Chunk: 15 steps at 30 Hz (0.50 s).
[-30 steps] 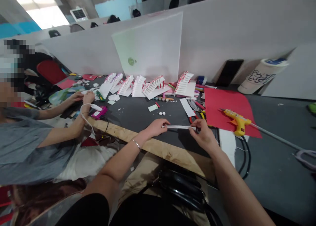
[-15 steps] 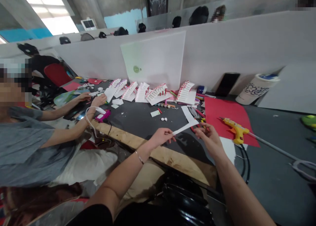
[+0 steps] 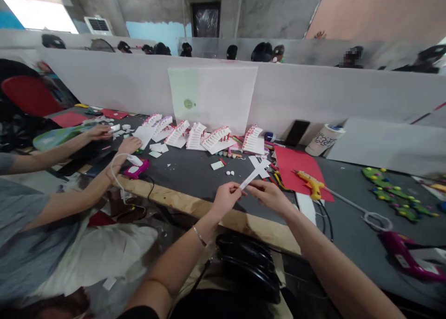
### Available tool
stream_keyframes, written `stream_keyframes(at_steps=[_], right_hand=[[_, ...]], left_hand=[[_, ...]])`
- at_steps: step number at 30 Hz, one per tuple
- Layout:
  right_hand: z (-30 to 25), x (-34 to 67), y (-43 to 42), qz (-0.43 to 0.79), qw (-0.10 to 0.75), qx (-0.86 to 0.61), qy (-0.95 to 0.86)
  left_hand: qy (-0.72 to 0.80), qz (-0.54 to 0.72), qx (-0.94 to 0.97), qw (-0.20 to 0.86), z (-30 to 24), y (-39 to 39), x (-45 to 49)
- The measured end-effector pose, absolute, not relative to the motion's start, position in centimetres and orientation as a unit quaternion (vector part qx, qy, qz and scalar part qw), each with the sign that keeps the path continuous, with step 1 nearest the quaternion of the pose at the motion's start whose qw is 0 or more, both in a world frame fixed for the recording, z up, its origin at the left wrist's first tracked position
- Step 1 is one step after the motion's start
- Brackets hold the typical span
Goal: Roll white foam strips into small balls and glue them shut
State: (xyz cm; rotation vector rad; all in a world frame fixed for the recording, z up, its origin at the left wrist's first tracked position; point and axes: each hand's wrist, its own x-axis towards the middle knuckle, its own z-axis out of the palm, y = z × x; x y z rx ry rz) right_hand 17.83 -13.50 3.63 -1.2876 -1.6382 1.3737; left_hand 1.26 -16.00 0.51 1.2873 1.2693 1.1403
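My left hand (image 3: 227,197) pinches the near end of a white paper strip (image 3: 252,175) that rises toward the far right. Close beside it, my right hand (image 3: 270,194) has its fingers curled at the strip's lower part. Both hands hover over the front edge of the dark table (image 3: 195,172). A yellow glue gun (image 3: 311,184) lies on a red sheet (image 3: 296,163) just right of my hands.
Several white and pink paper stair models (image 3: 195,135) stand in a row at the back before a white board (image 3: 212,93). A person at the left works with both hands (image 3: 118,140). A cup (image 3: 324,140), a phone (image 3: 296,132), scissors (image 3: 372,216) and green shapes (image 3: 393,196) lie at the right.
The camera has tilted up and turned right. The strip, held flat between both hands a second ago, now tilts upward; my right hand has slid in close to my left.
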Motion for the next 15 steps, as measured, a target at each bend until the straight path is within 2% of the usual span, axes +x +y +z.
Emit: stream_keyframes(at_steps=[5,15], right_hand=[[2.9,14.7,-13.6,0.53,0.373,-0.494,-0.579],[1.0,13.4,-12.5,0.535,0.334,-0.484,-0.607]], left_hand=[[0.502,0.479,0.533,0.485,0.5,-16.8,-0.1],[0.488,0.53,0.513,0.467,-0.8,-15.3,-2.9]])
